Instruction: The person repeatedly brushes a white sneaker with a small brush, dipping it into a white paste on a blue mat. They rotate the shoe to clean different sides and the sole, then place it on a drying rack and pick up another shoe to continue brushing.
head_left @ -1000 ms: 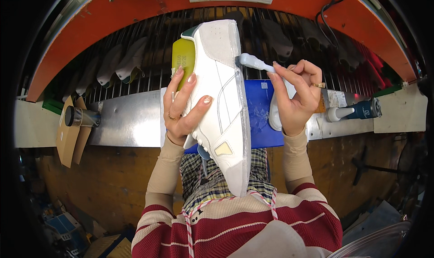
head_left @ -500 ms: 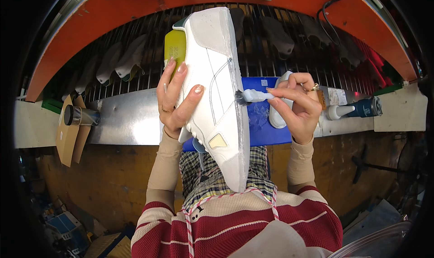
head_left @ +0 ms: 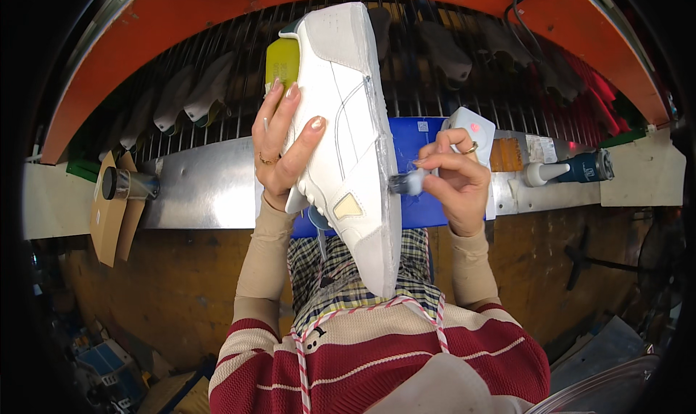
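A white and grey shoe upper point(head_left: 335, 135) stands on a yellow-green last point(head_left: 282, 62), its toe pointing down toward my lap. My left hand point(head_left: 284, 142) grips it from the left, with fingers spread along its side. In my right hand point(head_left: 458, 182), a small brush with dark bristles point(head_left: 407, 183) and a pale handle is pinched between thumb and fingers. The bristles touch the shoe's lower edge, along a greyish, wet-looking band. My fingers hide most of the handle.
Below lies a blue mat point(head_left: 424, 212) on a metal ledge point(head_left: 203, 189). A white container point(head_left: 473, 124) stands behind my right hand; a dark blue bottle point(head_left: 583, 167) lies farther right. Several shoe uppers point(head_left: 210, 88) rest on the rack. At left are a cardboard piece point(head_left: 109, 214) and a cylinder point(head_left: 130, 185).
The brush has moved down the shoe's edge toward the toe, with my right hand shifting left and downward. The shoe has risen slightly in view, still in my left hand.
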`<move>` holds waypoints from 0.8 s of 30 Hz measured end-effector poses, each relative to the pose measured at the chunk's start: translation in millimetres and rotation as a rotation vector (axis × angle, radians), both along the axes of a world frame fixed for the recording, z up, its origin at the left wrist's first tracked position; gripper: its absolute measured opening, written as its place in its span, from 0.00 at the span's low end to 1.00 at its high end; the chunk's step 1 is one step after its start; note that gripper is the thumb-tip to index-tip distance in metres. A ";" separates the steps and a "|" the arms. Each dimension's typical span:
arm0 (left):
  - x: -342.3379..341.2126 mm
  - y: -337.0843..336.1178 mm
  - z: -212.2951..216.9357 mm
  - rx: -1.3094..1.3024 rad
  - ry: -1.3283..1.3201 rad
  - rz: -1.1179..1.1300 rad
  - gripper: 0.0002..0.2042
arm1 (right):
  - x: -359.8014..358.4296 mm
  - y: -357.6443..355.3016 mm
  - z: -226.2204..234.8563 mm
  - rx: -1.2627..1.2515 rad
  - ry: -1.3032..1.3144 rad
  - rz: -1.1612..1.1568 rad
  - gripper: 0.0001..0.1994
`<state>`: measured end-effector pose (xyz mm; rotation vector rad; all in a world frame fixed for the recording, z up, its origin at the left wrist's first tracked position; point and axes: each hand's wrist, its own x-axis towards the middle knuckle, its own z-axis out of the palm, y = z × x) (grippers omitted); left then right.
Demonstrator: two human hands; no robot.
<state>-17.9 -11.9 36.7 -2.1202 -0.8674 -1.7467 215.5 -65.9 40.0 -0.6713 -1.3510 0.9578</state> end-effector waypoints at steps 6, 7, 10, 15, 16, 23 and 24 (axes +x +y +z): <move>-4.5 3.2 0.6 0.041 0.066 0.024 0.22 | 14.6 5.8 29.1 0.103 -0.437 -0.295 0.09; -5.1 2.6 0.4 0.034 0.075 0.022 0.23 | 16.3 8.2 33.4 0.149 -0.487 -0.349 0.09; -4.8 2.3 -0.7 0.033 0.076 0.024 0.23 | 18.7 13.4 39.8 0.233 -0.541 -0.405 0.10; -3.7 3.3 -2.1 0.011 0.049 0.002 0.23 | 27.6 10.3 39.0 0.267 -0.576 -0.297 0.12; -4.0 3.7 -2.3 0.000 0.052 0.011 0.23 | 27.8 8.3 37.3 0.245 -0.570 -0.283 0.12; -3.4 11.3 -5.8 0.014 0.038 0.007 0.22 | 28.8 -9.1 31.9 0.136 -0.461 -0.198 0.13; -3.7 12.4 -6.0 0.015 0.041 0.010 0.22 | 29.0 -10.5 31.7 0.109 -0.458 -0.186 0.12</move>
